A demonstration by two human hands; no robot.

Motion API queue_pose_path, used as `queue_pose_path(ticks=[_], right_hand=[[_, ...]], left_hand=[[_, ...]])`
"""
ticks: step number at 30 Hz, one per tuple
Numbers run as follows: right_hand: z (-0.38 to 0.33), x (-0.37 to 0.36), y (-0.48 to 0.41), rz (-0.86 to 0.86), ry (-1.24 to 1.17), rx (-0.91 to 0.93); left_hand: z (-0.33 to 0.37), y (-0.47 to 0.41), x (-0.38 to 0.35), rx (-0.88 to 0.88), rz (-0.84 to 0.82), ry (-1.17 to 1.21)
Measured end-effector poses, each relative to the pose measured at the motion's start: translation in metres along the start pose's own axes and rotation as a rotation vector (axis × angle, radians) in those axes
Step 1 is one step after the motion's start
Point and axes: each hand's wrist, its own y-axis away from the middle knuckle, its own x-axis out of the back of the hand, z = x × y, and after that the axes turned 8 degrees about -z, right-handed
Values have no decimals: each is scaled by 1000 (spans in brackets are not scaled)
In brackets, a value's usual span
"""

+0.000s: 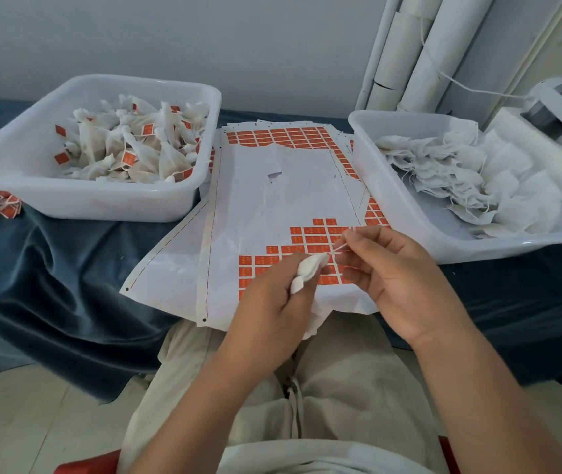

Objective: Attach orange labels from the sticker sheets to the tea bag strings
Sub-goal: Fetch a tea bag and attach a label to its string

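My left hand point(272, 299) grips a white tea bag point(308, 270) just above the sticker sheet point(272, 200). The bag's thin string point(339, 248) runs up to the right, pinched between the thumb and fingertips of my right hand point(396, 268). Both hands hover over the rows of orange labels point(310, 239) left on the near part of the sheet. More orange labels point(286, 137) remain along the sheet's far edge. I cannot tell if a label is on the string.
A white tub point(177, 196) at the left holds several tea bags with orange labels. A white tub point(409, 206) at the right holds unlabelled tea bags. The sheets lie on a dark blue cloth point(67, 268). White tubes point(420, 53) lean at the back wall.
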Motion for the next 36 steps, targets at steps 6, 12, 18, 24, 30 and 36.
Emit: queue_pose_path(ticks=[6, 12, 18, 24, 30, 36], right_hand=[[9, -2, 5, 49, -4, 106], [10, 0, 6, 80, 68, 215], [8, 5, 4, 146, -44, 290], [0, 5, 10, 66, 63, 272], [2, 0, 10, -10, -178, 187], [3, -3, 8, 8, -217, 200]], left_hand=[[-2, -5, 3, 52, -95, 158], [-2, -6, 10, 18, -216, 142], [0, -4, 13, 72, -331, 255], [0, -5, 11, 15, -263, 173], [7, -1, 11, -59, -263, 148], [14, 4, 0, -49, -189, 123]])
